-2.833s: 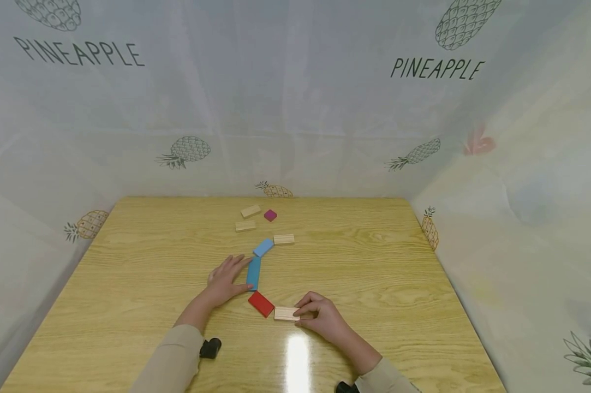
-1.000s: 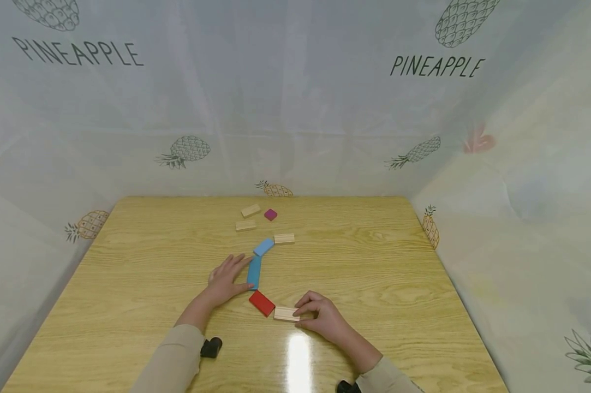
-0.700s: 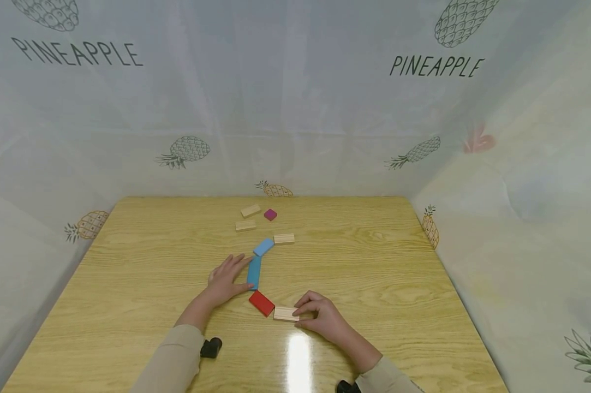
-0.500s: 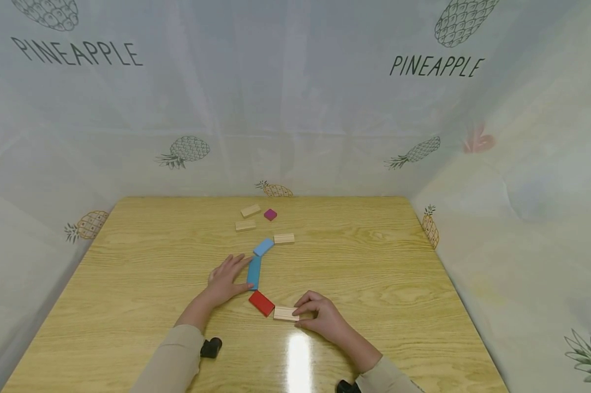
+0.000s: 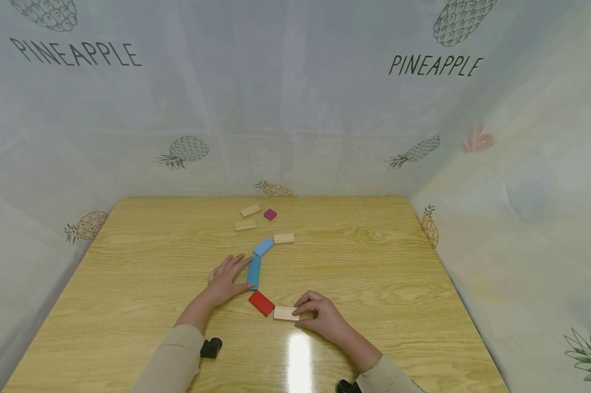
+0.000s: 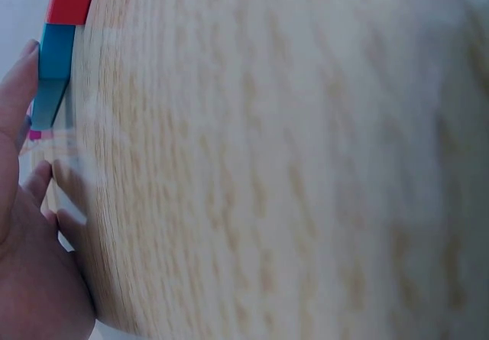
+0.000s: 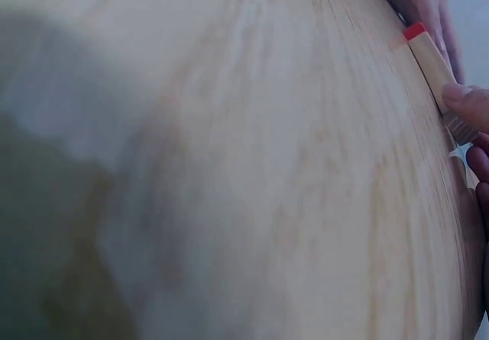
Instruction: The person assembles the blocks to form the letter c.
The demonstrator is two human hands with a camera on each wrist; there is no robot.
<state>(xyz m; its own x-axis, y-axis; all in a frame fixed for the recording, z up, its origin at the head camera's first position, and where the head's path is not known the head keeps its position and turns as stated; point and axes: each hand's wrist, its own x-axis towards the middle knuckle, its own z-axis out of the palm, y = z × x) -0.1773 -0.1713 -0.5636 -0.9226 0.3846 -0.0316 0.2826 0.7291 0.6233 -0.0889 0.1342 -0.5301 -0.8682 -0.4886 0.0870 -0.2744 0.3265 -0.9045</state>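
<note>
In the head view my left hand (image 5: 224,281) rests at the left side of a long blue block (image 5: 254,273), fingers spread, thumb and index fingertips touching it near its two ends. The left wrist view shows the thumb against the blue block (image 6: 55,72). My right hand (image 5: 322,316) pinches the right end of a plain wooden block (image 5: 284,313) lying flat, thumb on the near side. A red block (image 5: 262,303) lies slanted between the blue and wooden blocks. Beyond the long blue block sits a light blue block (image 5: 263,247), corner to corner with another wooden block (image 5: 284,238).
Two loose wooden blocks (image 5: 250,210) and a small magenta block (image 5: 270,214) lie near the far edge of the wooden table (image 5: 364,262). A pale pineapple-print curtain (image 5: 295,109) surrounds the table's back and sides. A bright reflection shows at the near middle.
Both hands and all the blocks stay in the same places. Only a very slight shift of the head view shows.
</note>
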